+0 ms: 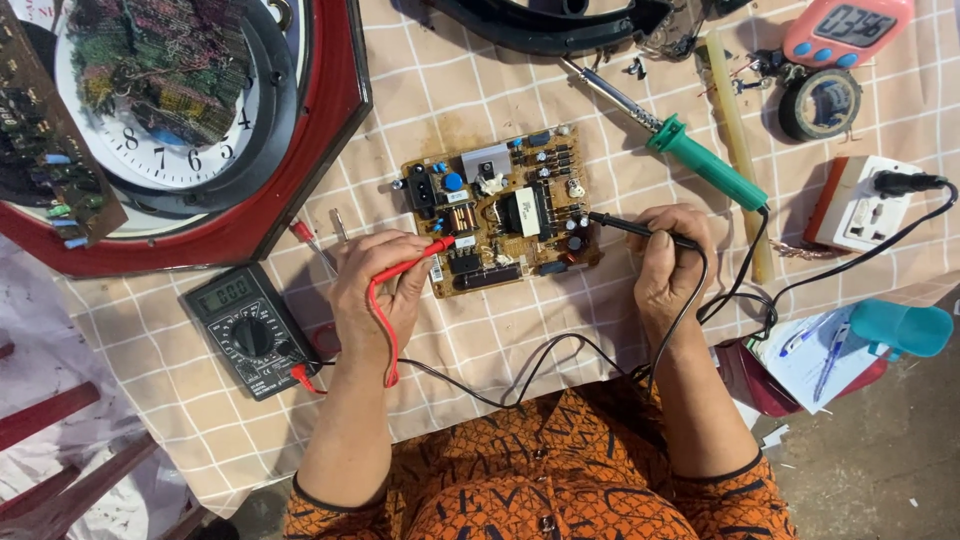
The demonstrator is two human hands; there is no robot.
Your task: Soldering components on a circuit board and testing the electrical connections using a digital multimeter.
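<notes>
A tan circuit board (pixel 500 205) with several components lies on the checked cloth. My left hand (pixel 378 285) grips a red test probe (pixel 415 262), its tip touching the board's lower left part. In my right hand (pixel 668 262) is a black test probe (pixel 630 226), tip resting on the board's right side. Red and black leads run from both probes back to a black multimeter (pixel 250 330) at the left, its small display lit.
A soldering iron with a green handle (pixel 700 160) lies above my right hand. A red-framed wall clock (pixel 190 120) sits at upper left. A white power socket (pixel 860 205), tape roll (pixel 820 102), pink timer (pixel 850 30), pens and paper (pixel 815 350) are at the right.
</notes>
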